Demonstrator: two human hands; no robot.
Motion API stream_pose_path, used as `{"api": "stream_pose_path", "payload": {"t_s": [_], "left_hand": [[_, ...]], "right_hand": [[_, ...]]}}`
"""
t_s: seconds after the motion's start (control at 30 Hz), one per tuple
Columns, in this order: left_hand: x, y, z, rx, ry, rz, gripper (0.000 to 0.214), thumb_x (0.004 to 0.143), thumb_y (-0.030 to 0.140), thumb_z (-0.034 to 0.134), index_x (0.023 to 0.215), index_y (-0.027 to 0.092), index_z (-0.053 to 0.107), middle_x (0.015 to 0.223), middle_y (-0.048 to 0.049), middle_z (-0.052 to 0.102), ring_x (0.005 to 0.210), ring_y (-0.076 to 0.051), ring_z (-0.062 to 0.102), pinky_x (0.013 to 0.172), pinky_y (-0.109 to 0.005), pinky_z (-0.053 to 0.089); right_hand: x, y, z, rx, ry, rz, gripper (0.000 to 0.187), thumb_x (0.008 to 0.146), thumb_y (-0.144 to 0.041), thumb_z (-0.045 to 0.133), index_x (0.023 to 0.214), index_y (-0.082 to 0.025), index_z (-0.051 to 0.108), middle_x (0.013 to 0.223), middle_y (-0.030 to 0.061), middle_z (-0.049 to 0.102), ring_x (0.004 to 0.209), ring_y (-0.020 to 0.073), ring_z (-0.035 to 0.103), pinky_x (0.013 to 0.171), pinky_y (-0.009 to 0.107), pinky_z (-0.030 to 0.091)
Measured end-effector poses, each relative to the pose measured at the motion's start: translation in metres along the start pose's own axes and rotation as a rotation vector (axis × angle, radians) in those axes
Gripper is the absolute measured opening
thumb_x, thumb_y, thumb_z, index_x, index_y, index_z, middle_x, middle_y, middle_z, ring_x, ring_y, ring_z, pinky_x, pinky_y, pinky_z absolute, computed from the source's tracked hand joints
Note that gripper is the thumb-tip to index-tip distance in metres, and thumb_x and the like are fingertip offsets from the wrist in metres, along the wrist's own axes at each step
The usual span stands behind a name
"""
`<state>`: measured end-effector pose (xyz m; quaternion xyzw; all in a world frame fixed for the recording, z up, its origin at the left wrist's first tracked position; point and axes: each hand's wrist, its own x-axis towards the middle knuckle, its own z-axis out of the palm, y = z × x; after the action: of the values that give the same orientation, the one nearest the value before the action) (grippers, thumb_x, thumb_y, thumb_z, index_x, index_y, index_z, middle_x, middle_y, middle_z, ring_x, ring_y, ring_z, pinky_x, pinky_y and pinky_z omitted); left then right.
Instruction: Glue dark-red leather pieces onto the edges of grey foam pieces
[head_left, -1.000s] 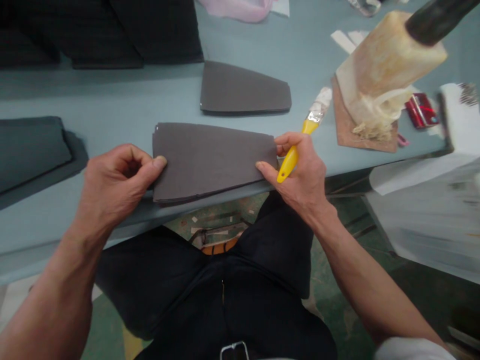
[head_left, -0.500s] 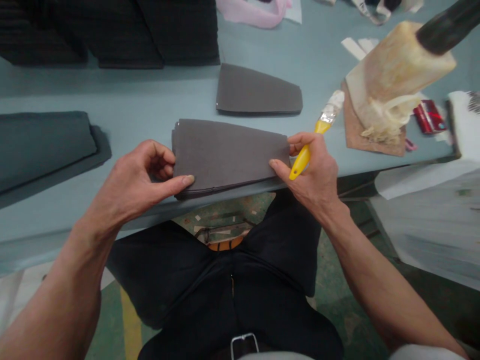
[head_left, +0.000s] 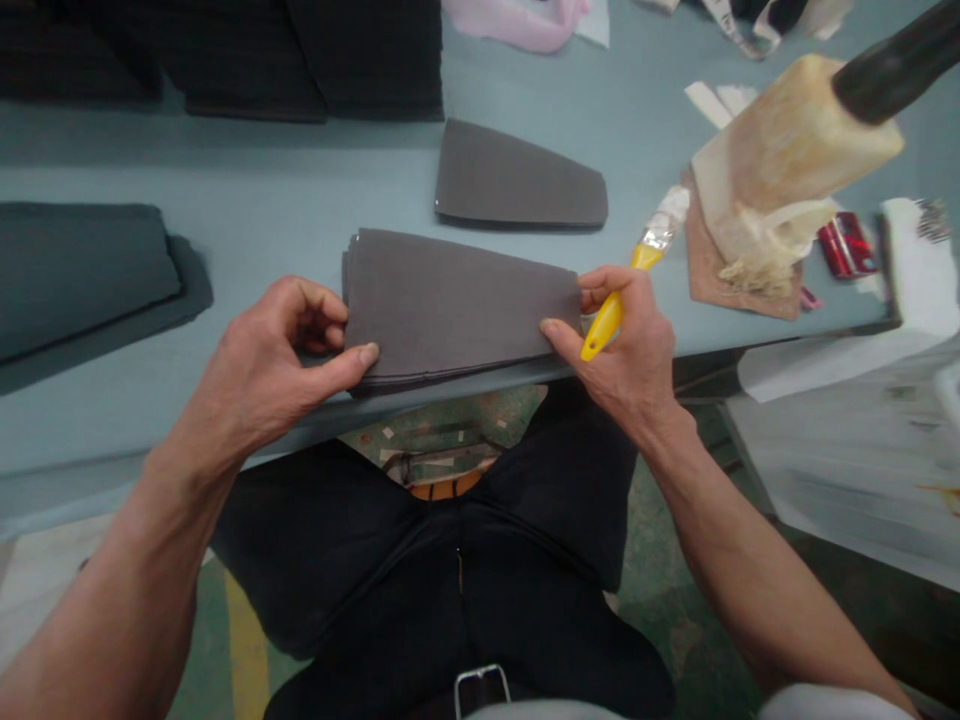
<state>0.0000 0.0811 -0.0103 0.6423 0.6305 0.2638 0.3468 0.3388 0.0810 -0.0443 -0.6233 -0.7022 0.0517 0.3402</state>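
A stack of dark grey tapered pieces point(head_left: 457, 310) lies at the table's front edge, its layers slightly uneven at the left end. My left hand point(head_left: 274, 365) is closed at the wide left end, thumb on top and fingers curled against the side. At the narrow right end, my right hand point(head_left: 634, 350) pinches the stack between thumb and fingers. The same hand also holds a yellow-handled paintbrush point(head_left: 604, 325), its whitish bristles pointing up and away. Just behind lies a smaller stack of similar grey pieces point(head_left: 517, 180).
Tall black stacks point(head_left: 360, 60) stand at the back left, with dark green folded material point(head_left: 82, 280) at the left. On the right, a cream plastic container point(head_left: 795, 130) with a black tube stands on a brown board point(head_left: 705, 270). Beside it lies a red can point(head_left: 847, 245).
My left thumb has slid slightly left along the stack's near edge. My right hand keeps its hold on the brush and the stack's end. The camera view has shifted a little.
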Motion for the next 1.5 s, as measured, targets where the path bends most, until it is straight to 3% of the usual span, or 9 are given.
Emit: {"api": "stream_pose_path", "payload": {"t_s": [0.23, 0.73, 0.97, 1.17, 1.5], "left_hand": [[-0.001, 0.006, 0.001, -0.020, 0.006, -0.013, 0.035, 0.080, 0.041, 0.077, 0.103, 0.020, 0.061, 0.085, 0.0060, 0.061, 0.078, -0.011, 0.058, 0.081, -0.028, 0.046], [0.004, 0.005, -0.011, -0.118, -0.101, -0.009, 0.024, 0.084, 0.037, 0.071, 0.097, 0.019, 0.064, 0.077, 0.0053, 0.059, 0.065, -0.008, 0.048, 0.062, -0.021, 0.041], [0.005, -0.006, -0.011, -0.140, -0.067, 0.060, 0.026, 0.088, 0.046, 0.070, 0.091, 0.021, 0.067, 0.083, 0.0012, 0.065, 0.074, -0.013, 0.055, 0.068, -0.026, 0.044], [0.002, -0.014, -0.009, -0.173, -0.039, 0.116, 0.025, 0.093, 0.046, 0.066, 0.097, 0.021, 0.068, 0.086, 0.0016, 0.066, 0.074, -0.013, 0.056, 0.069, -0.025, 0.044], [-0.005, -0.021, -0.006, -0.139, -0.006, 0.073, 0.028, 0.091, 0.049, 0.065, 0.101, 0.024, 0.071, 0.091, -0.0008, 0.072, 0.078, -0.017, 0.063, 0.079, -0.028, 0.054]], "right_hand": [[0.001, -0.002, -0.003, -0.003, -0.039, 0.023, 0.048, 0.085, -0.052, 0.077, 0.121, -0.027, 0.058, 0.102, 0.0025, 0.070, 0.091, 0.0239, 0.069, 0.087, 0.042, 0.057], [0.000, 0.004, -0.002, 0.012, -0.029, 0.017, 0.049, 0.082, -0.046, 0.080, 0.121, -0.028, 0.059, 0.102, 0.0027, 0.065, 0.092, 0.0234, 0.066, 0.086, 0.040, 0.055], [0.000, 0.001, -0.006, 0.006, -0.023, 0.037, 0.046, 0.081, -0.047, 0.080, 0.117, -0.027, 0.060, 0.101, 0.0018, 0.067, 0.090, 0.0220, 0.067, 0.084, 0.038, 0.056], [0.001, -0.004, -0.008, 0.010, -0.002, 0.039, 0.042, 0.081, -0.050, 0.079, 0.112, -0.028, 0.062, 0.095, 0.0020, 0.068, 0.086, 0.0238, 0.067, 0.078, 0.040, 0.056], [0.002, -0.005, -0.011, -0.052, -0.022, 0.038, 0.038, 0.082, -0.050, 0.077, 0.109, -0.028, 0.061, 0.094, 0.0022, 0.068, 0.088, 0.0243, 0.068, 0.083, 0.041, 0.058]]}}
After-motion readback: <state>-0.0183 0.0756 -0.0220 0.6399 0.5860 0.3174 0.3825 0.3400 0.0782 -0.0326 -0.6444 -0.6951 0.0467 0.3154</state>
